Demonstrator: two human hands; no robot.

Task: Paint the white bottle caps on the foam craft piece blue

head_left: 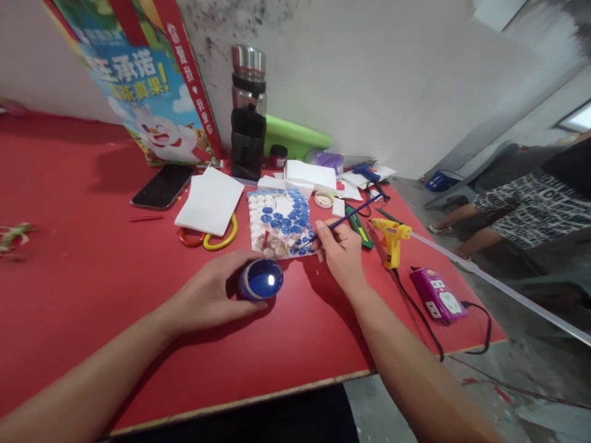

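Note:
My left hand (226, 286) curls around a small jar of blue paint (261, 280) near the front of the table. Between the fingers of my right hand (340, 249) is a thin paintbrush (349, 214), its tip down at the lower right of a bumpy craft piece (261, 212). Rows of small round pieces cover that craft piece; many are blue, those on its left are white, and a few at the bottom look greyish. Its tip is too small to show clearly whether it touches the surface.
Scissors (220, 237) lie partly under white paper (210, 200), beside a phone (162, 186). A tall bottle (248, 114) and a printed bag (159, 86) stand behind. At right are a yellow glue gun (392, 237), a green cutter (359, 226) and a purple power socket (438, 295). Another person (530, 203) is beyond.

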